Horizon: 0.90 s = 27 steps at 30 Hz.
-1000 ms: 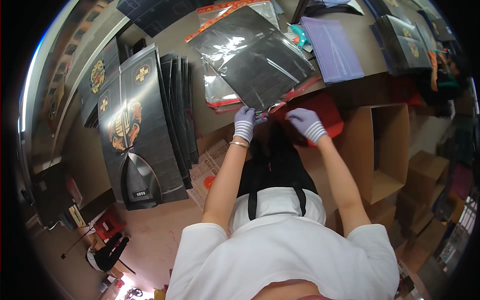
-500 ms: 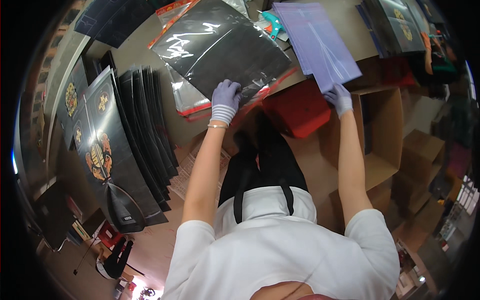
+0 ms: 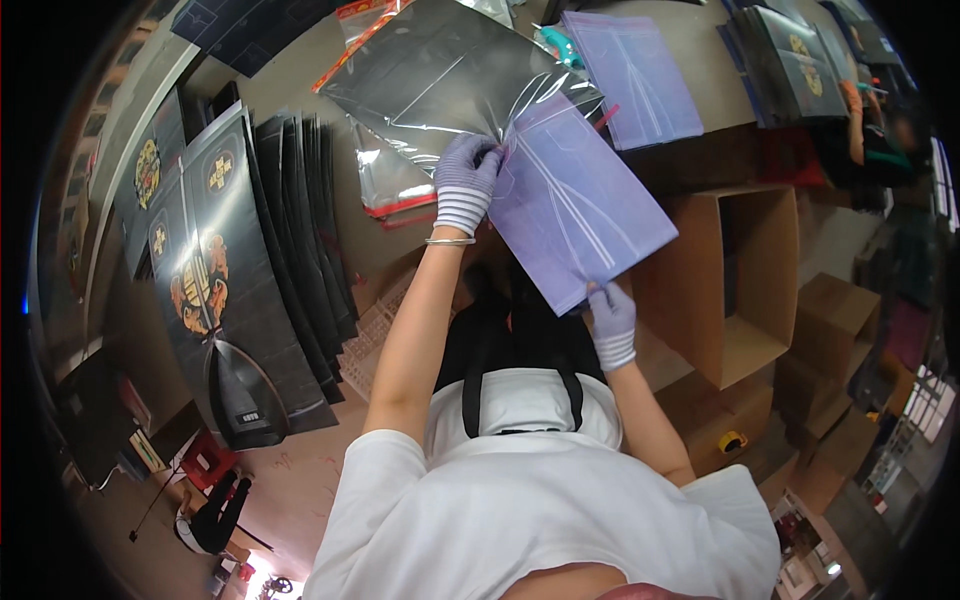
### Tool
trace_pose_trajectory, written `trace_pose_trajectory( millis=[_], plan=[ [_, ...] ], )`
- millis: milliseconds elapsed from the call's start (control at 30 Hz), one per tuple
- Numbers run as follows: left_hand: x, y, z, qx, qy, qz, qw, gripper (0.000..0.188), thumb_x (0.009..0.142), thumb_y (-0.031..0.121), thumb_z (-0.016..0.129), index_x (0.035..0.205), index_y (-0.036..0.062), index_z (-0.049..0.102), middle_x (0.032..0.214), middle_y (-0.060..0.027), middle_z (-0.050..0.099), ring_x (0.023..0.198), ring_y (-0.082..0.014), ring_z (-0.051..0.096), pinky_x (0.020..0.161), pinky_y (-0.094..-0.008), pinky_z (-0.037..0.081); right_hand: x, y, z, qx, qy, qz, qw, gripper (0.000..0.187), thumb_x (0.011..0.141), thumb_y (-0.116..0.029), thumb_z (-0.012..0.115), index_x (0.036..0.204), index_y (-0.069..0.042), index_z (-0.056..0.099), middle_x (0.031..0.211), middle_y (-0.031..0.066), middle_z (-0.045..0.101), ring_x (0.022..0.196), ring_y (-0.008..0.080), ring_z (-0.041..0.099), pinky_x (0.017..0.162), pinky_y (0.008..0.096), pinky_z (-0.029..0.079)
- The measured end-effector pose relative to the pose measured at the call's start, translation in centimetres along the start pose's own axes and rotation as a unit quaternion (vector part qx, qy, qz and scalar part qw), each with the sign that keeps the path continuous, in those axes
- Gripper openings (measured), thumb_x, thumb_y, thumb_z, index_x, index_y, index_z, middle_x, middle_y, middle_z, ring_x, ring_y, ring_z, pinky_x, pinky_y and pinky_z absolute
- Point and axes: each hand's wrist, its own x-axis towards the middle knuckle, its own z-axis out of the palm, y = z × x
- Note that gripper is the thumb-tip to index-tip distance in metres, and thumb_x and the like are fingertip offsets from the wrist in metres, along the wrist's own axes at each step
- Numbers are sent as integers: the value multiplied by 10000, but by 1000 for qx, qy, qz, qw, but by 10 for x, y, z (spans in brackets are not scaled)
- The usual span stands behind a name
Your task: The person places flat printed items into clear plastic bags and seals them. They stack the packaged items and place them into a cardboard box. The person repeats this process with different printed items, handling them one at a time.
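Note:
Both my hands wear light purple gloves with striped cuffs. My left hand (image 3: 467, 180) is closed on the near edge of a clear plastic bag (image 3: 450, 75), which lies over black flat sheeting on the table and creases toward my fingers. A flat purple folded sheet (image 3: 580, 205) with pale printed lines hangs slanted over the table's near edge. Its upper left corner meets the bag edge by my left fingers; whether they also grip it is hidden. My right hand (image 3: 612, 325) pinches its lower corner. Another purple folded piece (image 3: 640, 80) lies on the table behind.
An open cardboard box (image 3: 745, 290) stands at the right, with more boxes beyond. Black printed bags (image 3: 215, 250) stand in a row at the left. A teal glue gun (image 3: 560, 45) lies at the back. Another person's arm (image 3: 855, 120) shows at the far right.
My right hand has drawn one purple sheet off the pile, left and toward me, over to the plastic bag. My left hand has shifted slightly right and now pulls the bag's edge into creases.

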Motion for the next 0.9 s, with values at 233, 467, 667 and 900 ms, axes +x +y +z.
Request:
trace_pose_trajectory(
  millis=[233,467,667,900],
  plan=[
    [-6,-17,-38,-10,-5,-33,999,108,700,88,662,766,8,631,724,-86,585,649,-176,564,627,-271,458,-16,-2,-57,-35,29,23,999,208,860,-132,538,931,51,607,657,-20,484,605,46,392,519,216,355],
    [-26,6,-44,76,-20,57,995,98,692,80,656,772,32,630,742,-98,562,659,-221,543,622,-303,448,34,-62,12,99,-133,67,984,238,872,-146,505,972,53,589,710,52,580,654,112,577,584,249,472],
    [-46,-4,-44,112,-20,46,992,102,706,70,630,801,34,627,797,-112,566,742,-276,556,677,-339,457,140,-60,115,292,-395,114,863,269,858,-125,488,1089,6,447,1005,114,555,920,217,587,790,351,504],
    [-134,-104,-72,-97,89,-301,944,165,825,130,520,775,3,613,727,-95,629,608,-146,574,609,-285,462,117,-3,91,-27,-304,109,946,89,814,-40,533,856,-8,604,766,53,625,687,111,593,582,229,478]
  ],
)
